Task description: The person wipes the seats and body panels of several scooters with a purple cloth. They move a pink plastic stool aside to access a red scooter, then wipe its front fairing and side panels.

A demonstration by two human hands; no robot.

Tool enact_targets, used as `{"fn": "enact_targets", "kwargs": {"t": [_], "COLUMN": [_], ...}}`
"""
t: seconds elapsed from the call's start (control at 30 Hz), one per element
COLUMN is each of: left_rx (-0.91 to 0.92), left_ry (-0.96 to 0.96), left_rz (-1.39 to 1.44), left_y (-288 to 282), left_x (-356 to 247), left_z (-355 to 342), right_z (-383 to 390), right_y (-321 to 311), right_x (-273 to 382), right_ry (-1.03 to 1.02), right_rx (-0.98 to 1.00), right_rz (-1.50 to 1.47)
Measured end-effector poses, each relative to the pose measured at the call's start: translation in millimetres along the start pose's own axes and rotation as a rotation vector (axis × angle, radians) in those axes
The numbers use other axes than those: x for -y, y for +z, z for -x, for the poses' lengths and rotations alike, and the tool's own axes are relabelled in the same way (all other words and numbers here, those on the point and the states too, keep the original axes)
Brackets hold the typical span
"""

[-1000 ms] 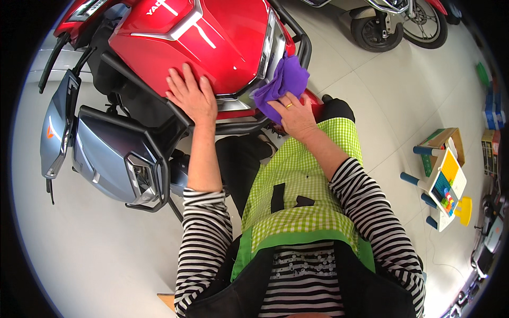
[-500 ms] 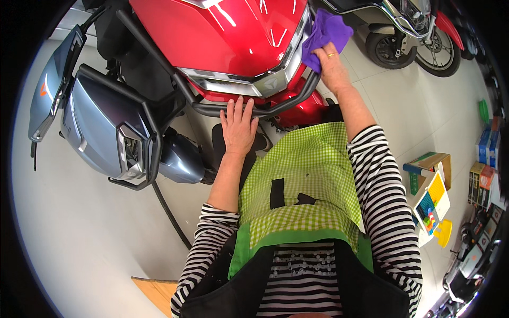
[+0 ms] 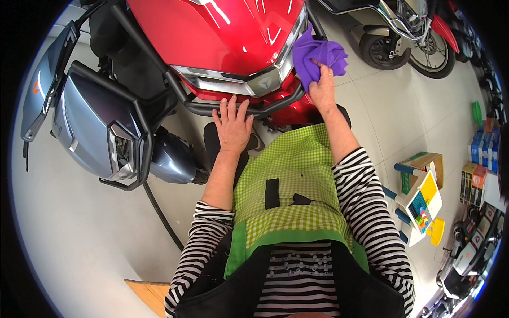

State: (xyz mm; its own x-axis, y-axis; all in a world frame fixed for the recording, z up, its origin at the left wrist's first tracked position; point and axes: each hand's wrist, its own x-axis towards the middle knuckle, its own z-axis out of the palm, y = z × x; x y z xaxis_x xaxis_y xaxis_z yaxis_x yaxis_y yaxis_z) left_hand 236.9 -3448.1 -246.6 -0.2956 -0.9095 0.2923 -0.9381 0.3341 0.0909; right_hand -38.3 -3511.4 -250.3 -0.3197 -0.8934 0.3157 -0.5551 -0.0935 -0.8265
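Observation:
In front of me stands a glossy red scooter (image 3: 212, 42) with a black tubular guard bar (image 3: 275, 106) curving round its nose. My left hand (image 3: 234, 127) rests with its fingers spread over the front of that bar and holds nothing. A crumpled purple cloth (image 3: 318, 55) is pinched in my right hand (image 3: 322, 87), at the right side of the scooter's nose. The cloth lies against the silver and black trim (image 3: 290, 55) there and hides part of the bar.
A grey-blue scooter (image 3: 95, 127) with its own black guard stands close on the left. Another motorcycle's wheel (image 3: 433, 53) is at the upper right. A small play table (image 3: 424, 201) with coloured blocks, a cardboard box (image 3: 432, 164) and a green round object (image 3: 476, 112) are on the right.
My right hand and the purple cloth have shifted slightly left and nearer to me along the scooter's right side. My left hand stays on the bar.

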Motion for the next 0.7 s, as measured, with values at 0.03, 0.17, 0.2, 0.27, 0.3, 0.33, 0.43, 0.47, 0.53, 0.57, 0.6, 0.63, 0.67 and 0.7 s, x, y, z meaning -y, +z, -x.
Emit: {"fn": "enact_targets", "kwargs": {"t": [0.03,0.17,0.2,0.27,0.3,0.33,0.43,0.47,0.53,0.57,0.6,0.63,0.67,0.7], "left_rx": [0.004,0.002,0.015,-0.006,-0.011,-0.008,-0.011,-0.007,0.008,0.01,0.008,0.004,0.003,-0.002], "left_ry": [0.0,0.008,0.003,0.0,-0.004,-0.009,-0.007,-0.004,-0.01,-0.01,-0.009,-0.006,-0.008,-0.007], "left_rz": [-0.008,-0.004,-0.007,-0.003,0.0,0.004,-0.011,-0.022,-0.017,-0.014,-0.014,-0.014,-0.014,-0.017], "left_y": [0,0,0,2,3,3,5,4,4,4,3,3,3,3], "left_x": [0,0,0,0,0,0,1,1,1,0,0,-1,-1,-2], "left_z": [0,1,1,0,0,0,1,1,1,1,1,0,0,0], "right_z": [9,38,49,73,86,94,95,91,72,61,50,39,29,18], "right_y": [0,-4,-3,0,0,-3,-12,-11,-16,-18,-20,-23,-27,-31], "right_x": [-1,-6,-6,-5,-4,-5,-13,-14,-19,-20,-21,-21,-20,-18], "right_ry": [-0.026,0.1,0.101,0.139,0.228,0.213,0.226,0.099,0.067,0.044,0.04,0.06,0.061,0.08], "right_rx": [0.001,0.07,0.09,0.162,0.236,0.244,0.375,0.283,0.321,0.335,0.328,0.356,0.373,0.387], "right_rz": [0.013,-0.145,-0.157,-0.161,-0.146,-0.24,-0.176,-0.049,0.081,0.139,0.213,0.342,0.413,0.487]}}
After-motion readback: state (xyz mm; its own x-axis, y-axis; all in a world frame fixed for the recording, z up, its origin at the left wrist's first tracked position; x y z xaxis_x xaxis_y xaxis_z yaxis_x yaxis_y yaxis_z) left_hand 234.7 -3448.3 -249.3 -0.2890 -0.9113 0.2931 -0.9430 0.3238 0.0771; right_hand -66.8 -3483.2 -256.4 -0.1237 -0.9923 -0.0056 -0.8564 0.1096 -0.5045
